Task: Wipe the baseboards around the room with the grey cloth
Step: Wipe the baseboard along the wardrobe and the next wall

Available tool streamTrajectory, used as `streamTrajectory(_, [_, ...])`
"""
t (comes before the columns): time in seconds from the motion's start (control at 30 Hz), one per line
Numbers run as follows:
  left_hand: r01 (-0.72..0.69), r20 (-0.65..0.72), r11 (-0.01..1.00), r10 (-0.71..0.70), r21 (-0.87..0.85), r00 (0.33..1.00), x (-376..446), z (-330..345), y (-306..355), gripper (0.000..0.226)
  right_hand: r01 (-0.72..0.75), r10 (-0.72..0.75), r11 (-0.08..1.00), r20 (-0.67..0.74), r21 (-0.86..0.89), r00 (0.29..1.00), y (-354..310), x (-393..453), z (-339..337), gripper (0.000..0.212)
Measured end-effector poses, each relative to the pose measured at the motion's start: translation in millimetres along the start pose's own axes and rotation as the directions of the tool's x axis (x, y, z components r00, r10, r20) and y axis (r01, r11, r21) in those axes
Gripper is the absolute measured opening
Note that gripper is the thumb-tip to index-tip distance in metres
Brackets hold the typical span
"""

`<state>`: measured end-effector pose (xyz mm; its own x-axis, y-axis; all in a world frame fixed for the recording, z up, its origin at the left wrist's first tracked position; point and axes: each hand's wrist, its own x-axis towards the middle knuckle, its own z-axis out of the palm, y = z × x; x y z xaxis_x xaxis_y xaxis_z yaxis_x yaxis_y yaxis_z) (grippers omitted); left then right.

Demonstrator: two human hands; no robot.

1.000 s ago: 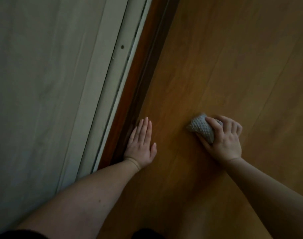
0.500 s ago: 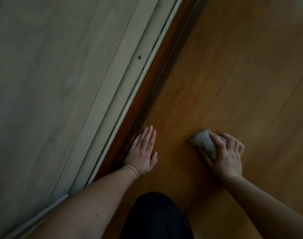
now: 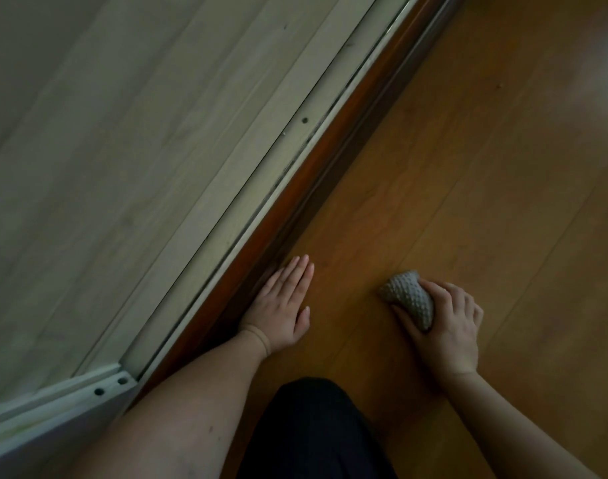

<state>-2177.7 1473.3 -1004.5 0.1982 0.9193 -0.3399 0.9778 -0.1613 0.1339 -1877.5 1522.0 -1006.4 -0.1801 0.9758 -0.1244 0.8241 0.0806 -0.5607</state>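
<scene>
Cloth [image 3: 409, 299] bunched, tip toward baseboard [image 3: 316, 174]

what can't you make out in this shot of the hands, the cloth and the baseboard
- Grey knitted cloth, head view: its far side is hidden inside the right hand gripping it.
- Dark brown wooden baseboard: dim light hides any dust; the left hand, flat on the orange wooden floor, covers a stretch.
- Both forearms: cut off by the frame's bottom edge.

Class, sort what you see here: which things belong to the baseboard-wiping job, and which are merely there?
Belong to the job:
grey cloth, gripped by the right hand
brown baseboard
left hand, flat on the floor

Merely there:
wooden floor
pale sliding door
dark trouser knee
</scene>
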Motion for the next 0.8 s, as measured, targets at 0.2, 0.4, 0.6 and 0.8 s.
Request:
streamTrajectory(0.2, [0.007, 0.010, 1.000, -0.007, 0.001, 1.000, -1.4, -2.1, -1.1, 0.072, 0.026, -0.025, 0.990, -0.005, 0.137, 1.000, -20.9, 32.4, -0.5, 0.052])
streamTrajectory(0.4, [-0.005, 0.001, 1.000, 0.005, -0.028, 1.000, -1.8, -3.1, -1.3, 0.074, 0.221, -0.223, 0.963, -0.005, 0.151, 0.975, -80.0, 85.4, 24.7, 0.049])
streamTrajectory(0.6, [-0.006, -0.054, 1.000, 0.006, -0.001, 0.998, 0.1, -1.7, 1.2, 0.074, 0.315, -0.320, 0.944, 0.038, 0.094, 0.947, -100.7, 110.2, 45.7, 0.055])
streamTrajectory(0.8, [-0.020, -0.054, 0.999, 0.018, -0.041, 0.998, 1.3, -2.5, 1.5, 0.073, 0.303, -0.306, 0.950, 0.021, 0.080, 0.952, -105.3, 115.3, 48.6, 0.049])
